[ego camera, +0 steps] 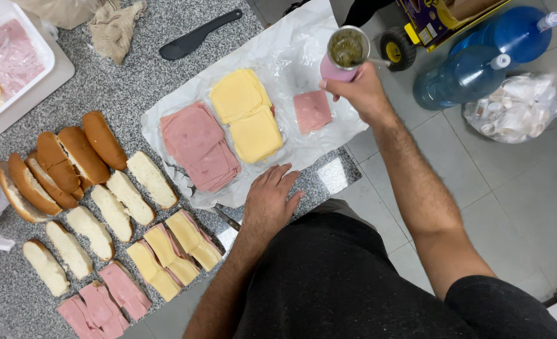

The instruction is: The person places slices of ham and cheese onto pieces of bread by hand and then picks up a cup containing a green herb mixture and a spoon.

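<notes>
My right hand (pixel 361 93) grips a pink cup (pixel 343 56) with a metal rim and a metal straw, filled with green herb, held above the right edge of the white paper sheet (pixel 291 50). My left hand (pixel 271 199) rests flat, fingers spread, on the paper's near edge at the granite counter (pixel 121 81) rim. On the paper lie a stack of pink ham slices (pixel 198 145), stacks of yellow cheese slices (pixel 247 114) and a single ham slice (pixel 311 110). Left of my hand are halved bread rolls (pixel 112 204), some topped with cheese (pixel 171 251) or ham (pixel 105 306).
Closed rolls (pixel 65 163) lie at the left. A white tray (pixel 14 59) holds ham and cheese at top left. A black spatula (pixel 198 36) and a cloth (pixel 116 26) lie at the back. Two blue water bottles (pixel 486 56) and a plastic bag (pixel 516 108) sit on the tiled floor.
</notes>
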